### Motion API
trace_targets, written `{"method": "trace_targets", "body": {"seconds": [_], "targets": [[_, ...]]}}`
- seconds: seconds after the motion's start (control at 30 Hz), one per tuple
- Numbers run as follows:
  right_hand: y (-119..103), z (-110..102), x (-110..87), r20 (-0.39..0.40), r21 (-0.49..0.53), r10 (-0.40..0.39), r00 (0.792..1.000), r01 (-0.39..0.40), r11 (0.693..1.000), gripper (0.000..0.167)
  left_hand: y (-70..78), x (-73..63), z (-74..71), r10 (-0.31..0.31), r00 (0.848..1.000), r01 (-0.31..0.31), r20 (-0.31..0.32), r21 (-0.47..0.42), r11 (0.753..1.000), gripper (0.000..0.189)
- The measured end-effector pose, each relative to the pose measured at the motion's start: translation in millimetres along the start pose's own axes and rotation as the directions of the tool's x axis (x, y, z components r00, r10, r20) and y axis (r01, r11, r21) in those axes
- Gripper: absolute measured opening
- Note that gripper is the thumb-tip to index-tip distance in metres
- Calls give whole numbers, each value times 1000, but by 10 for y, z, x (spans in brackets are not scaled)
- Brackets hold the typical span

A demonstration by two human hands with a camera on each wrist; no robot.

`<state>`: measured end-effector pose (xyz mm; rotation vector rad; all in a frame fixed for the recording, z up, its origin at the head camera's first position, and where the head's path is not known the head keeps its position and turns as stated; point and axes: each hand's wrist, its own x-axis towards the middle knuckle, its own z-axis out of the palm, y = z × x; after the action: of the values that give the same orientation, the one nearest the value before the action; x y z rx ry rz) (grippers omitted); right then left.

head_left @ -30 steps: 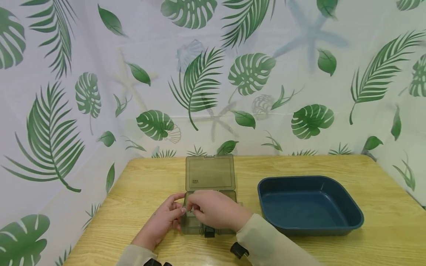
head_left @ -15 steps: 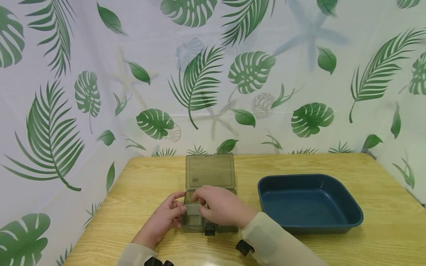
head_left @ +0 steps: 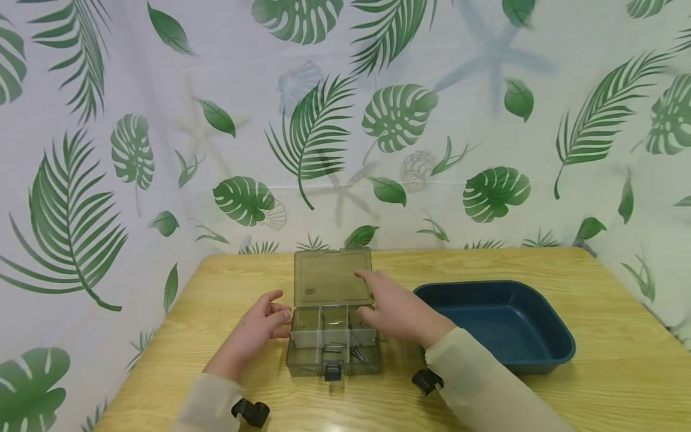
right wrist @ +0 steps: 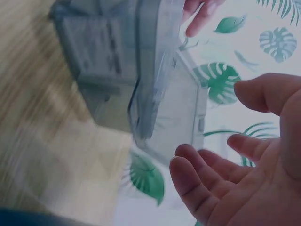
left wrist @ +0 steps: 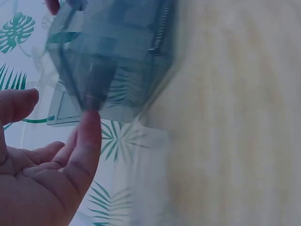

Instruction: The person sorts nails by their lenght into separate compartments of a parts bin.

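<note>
A smoky see-through compartment box (head_left: 303, 367) stands on the table, its lid (head_left: 329, 276) tipped up at the back. Thin metal nails or screws (head_left: 358, 354) lie in the front right compartment, and more small metal pieces (head_left: 333, 348) in the front middle one. My left hand (head_left: 258, 329) is at the box's left side, fingers loose; in the left wrist view one fingertip (left wrist: 91, 123) meets or nearly meets the box. Over the box's right side, partly covering it and the lid's edge, is my right hand (head_left: 402, 309). Its fingers (right wrist: 188, 176) are spread and hold nothing.
To the right of the box sits a deep dark blue tray (head_left: 545, 360), partly behind the right forearm. The wooden table (head_left: 248, 273) ends at a leaf-printed cloth (head_left: 335, 150). Black camera mounts (head_left: 251, 413) sit on both wrists.
My right hand has lifted off the compartments and moved right, its fingers straightening. My left hand has eased slightly away from the box. The inside of the box now shows; the view shifted a little.
</note>
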<state>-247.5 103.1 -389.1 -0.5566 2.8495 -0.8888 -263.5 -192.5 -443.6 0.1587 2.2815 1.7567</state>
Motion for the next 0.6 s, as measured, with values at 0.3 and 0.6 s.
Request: {"method": "trace_targets", "body": {"seconds": [0.3, 0.6], "targets": [[200, -54, 118, -18, 329, 138, 990, -125, 936, 79, 256, 254, -77, 3, 999, -11, 52, 157, 988, 68], [221, -29, 127, 14, 431, 158, 987, -149, 890, 76, 315, 350, 25, -18, 997, -1, 75, 242, 970, 71]]}}
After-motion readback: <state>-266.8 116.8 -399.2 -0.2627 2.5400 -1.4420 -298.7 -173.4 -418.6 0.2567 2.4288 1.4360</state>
